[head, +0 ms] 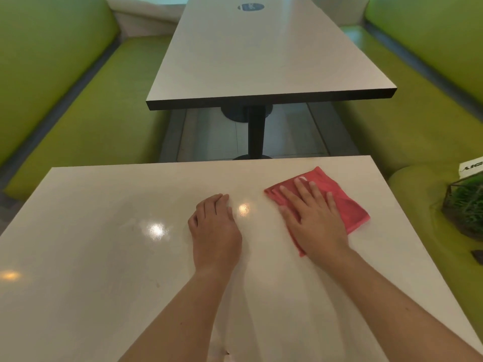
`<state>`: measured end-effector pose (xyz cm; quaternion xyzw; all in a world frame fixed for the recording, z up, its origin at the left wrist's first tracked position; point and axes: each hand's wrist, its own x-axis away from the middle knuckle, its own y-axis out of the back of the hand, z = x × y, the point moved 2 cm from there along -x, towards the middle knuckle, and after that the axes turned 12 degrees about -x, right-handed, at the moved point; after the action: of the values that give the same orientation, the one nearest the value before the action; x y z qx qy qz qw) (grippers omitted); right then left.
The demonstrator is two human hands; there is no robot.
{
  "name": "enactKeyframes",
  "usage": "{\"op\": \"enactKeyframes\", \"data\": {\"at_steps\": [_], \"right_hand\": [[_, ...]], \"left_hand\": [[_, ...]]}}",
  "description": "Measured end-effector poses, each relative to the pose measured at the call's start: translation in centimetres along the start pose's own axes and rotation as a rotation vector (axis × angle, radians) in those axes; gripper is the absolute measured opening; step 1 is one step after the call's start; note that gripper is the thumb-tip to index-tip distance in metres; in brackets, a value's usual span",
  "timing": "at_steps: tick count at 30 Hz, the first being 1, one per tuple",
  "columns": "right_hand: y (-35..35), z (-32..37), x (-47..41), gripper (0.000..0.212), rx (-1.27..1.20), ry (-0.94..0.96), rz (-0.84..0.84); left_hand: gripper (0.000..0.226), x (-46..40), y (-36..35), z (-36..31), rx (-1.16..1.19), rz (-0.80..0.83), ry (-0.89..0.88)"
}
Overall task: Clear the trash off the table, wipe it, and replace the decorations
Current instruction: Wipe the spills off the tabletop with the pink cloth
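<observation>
I am wiping: my right hand (315, 218) lies flat on the red cloth (339, 205) with its fingers (300, 189) straight and spread, pressing it onto the table (104, 231) near the right edge, toward the far side. My left hand (215, 226) rests on the bare top just beside it, fingers bent under at the tips and holding nothing; it steadies me.

To do this step well, I judge I should keep the palm flat so the whole cloth bears down evenly, then sweep in long overlapping passes toward the left, where the glossy top shows faint smudges near the light reflections. Lifting the left hand out of the path first would let me cover the middle without a gap.

The cloth is folded into 1 rough rectangle. Its long axis runs diagonally, from the near-left corner under my wrist to the far-right, and 1 corner points toward the far edge of the table.

The wire-framed plant (467, 205) waits on the green bench seat (418, 131) to my right, well apart from the cloth.
</observation>
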<state>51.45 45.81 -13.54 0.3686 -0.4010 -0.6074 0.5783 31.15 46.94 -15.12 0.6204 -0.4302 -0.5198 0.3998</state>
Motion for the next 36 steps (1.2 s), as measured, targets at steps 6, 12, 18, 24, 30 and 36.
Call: {"op": "enactKeyframes", "data": {"at_steps": [6, 12, 18, 24, 30, 36], "right_hand": [[-0.1, -0.2, -4.4, 0.055, 0.019, -0.232, -0.100], [-3.2, 7.6, -5.5, 0.053, -0.027, 0.091, 0.064], [-2.1, 7.9, -11.3, 0.054, 0.108, 0.238, 0.193], [-1.0, 5.2, -12.7, 0.052, 0.022, 0.166, 0.120], [2.7, -2.9, -12.0, 0.045, 0.113, 0.000, -0.036], [5.1, -9.5, -11.8, 0.044, 0.113, -0.163, -0.125]], "left_hand": [[0.041, 0.0, 0.2, -0.1, -0.015, -0.014, 0.002], [0.043, 0.0, 0.2, -0.1, 0.007, 0.029, 0.004], [0.041, 0.0, 0.2, 0.0, 0.008, 0.017, 0.001], [0.039, 0.0, 0.2, 0.0, 0.020, 0.013, 0.004], [0.040, 0.0, 0.0, 0.1, 0.000, 0.017, 0.009], [0.040, 0.0, 0.1, 0.1, 0.002, 0.026, 0.004]]}}
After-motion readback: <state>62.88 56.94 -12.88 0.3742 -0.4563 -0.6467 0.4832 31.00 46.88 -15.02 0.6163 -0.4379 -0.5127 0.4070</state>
